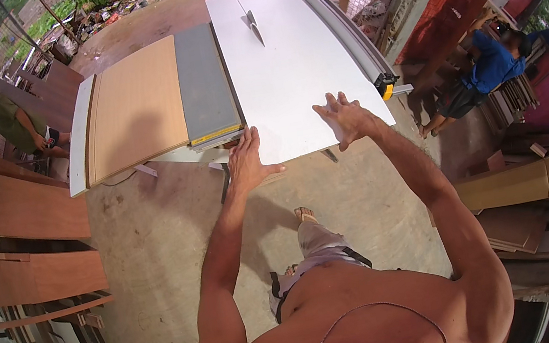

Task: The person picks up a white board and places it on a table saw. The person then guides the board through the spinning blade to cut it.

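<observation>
A large white board (296, 76) lies flat on a table saw, and a thin upright blade or splitter (255, 29) sticks up through it near the far end. A straight line runs from there to the far edge. My left hand (248, 161) is at the board's near left corner, fingers stretched along its side and thumb out along the near edge. On top of the board near the right corner, my right hand (348, 118) rests with fingers spread. Left of the board are a grey saw-table panel (205, 75) and a wood-coloured panel (140, 106).
A metal rail fence (346, 33) with a yellow-marked end runs along the board's right side. One person (495, 57) in blue bends at the right; another (15, 121) stands at the left. Brown panels (41, 274) lean at left, and stacked boards (511, 186) lie at right.
</observation>
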The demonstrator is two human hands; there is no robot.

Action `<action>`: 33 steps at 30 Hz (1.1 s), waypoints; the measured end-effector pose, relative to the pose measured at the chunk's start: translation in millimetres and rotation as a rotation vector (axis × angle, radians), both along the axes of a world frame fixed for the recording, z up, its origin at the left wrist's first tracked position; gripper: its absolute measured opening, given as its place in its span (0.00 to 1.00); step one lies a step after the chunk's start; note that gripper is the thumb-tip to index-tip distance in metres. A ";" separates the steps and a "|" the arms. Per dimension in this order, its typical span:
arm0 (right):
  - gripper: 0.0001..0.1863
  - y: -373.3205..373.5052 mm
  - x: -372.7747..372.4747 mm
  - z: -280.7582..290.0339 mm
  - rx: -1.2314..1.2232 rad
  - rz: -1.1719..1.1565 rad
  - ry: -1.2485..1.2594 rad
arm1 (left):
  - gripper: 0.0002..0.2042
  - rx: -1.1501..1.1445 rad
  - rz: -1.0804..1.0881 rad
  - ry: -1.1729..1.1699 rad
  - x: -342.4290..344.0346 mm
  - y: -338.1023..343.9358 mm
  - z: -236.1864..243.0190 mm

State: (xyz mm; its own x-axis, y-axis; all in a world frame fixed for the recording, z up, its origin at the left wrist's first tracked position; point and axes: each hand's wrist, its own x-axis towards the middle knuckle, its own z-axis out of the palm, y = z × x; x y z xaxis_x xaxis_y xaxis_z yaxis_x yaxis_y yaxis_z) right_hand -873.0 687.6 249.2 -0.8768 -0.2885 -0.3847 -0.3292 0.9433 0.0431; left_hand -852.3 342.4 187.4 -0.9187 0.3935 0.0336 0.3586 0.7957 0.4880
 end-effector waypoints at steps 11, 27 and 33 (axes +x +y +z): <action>0.80 -0.3 -9.4 -3.0 0.003 0.005 0.022 | 0.69 -0.044 -0.011 0.071 -10.9 -1.5 -5.3; 0.77 20.0 -7.9 -21.0 -0.106 0.036 0.107 | 0.68 -0.071 -0.014 0.028 -15.5 -2.1 6.6; 0.58 77.9 25.6 -35.4 -0.201 0.034 0.203 | 0.67 -0.047 -0.050 0.097 -19.2 -4.6 -10.3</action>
